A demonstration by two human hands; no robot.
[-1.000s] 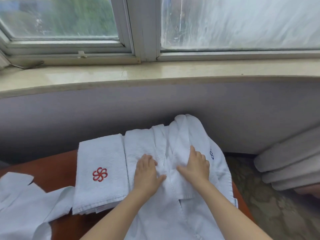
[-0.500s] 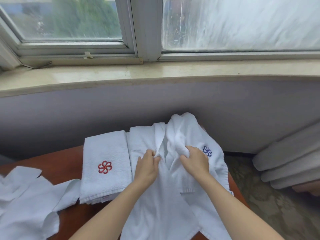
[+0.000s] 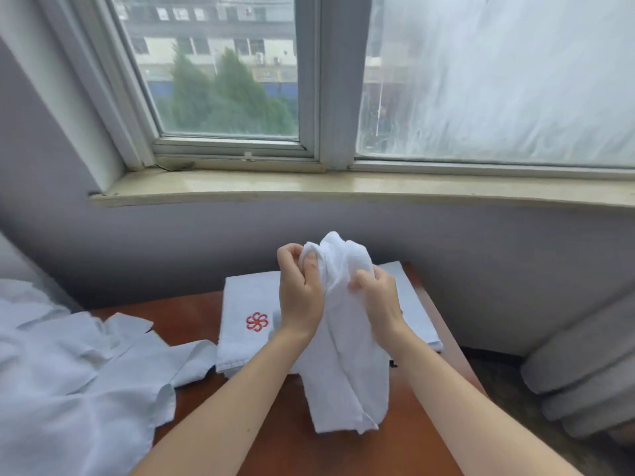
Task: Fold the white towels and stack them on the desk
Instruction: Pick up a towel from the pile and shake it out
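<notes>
Above the middle of the desk point(image 3: 192, 324), we hold one white towel point(image 3: 347, 372) up in the air. Our left hand point(image 3: 299, 295) is curled round the bunched top of it. Our right hand point(image 3: 378, 297) pinches the same bunch just beside it. The towel hangs down long and crumpled. Its bottom end seems to reach the brown desk at six o'clock.

We think this is the start of a fold, because the towel is lifted but not yet spread out. Next we need to find two corners and pull our hands apart. Then we can lay the towel flat and fold it.

At nine o'clock from our hands lies a folded towel with a red flower mark point(image 3: 240, 304). At three o'clock lies another folded towel point(image 3: 417, 310), and it goes nearly to the right edge of the desk. So a wide swing that way could hang cloth off the side.

At eight o'clock a loose white cloth heap point(image 3: 68, 372) covers the left part. The wall point(image 3: 171, 235) stands close at twelve o'clock. The best bare room is at six o'clock, between our arms.
</notes>
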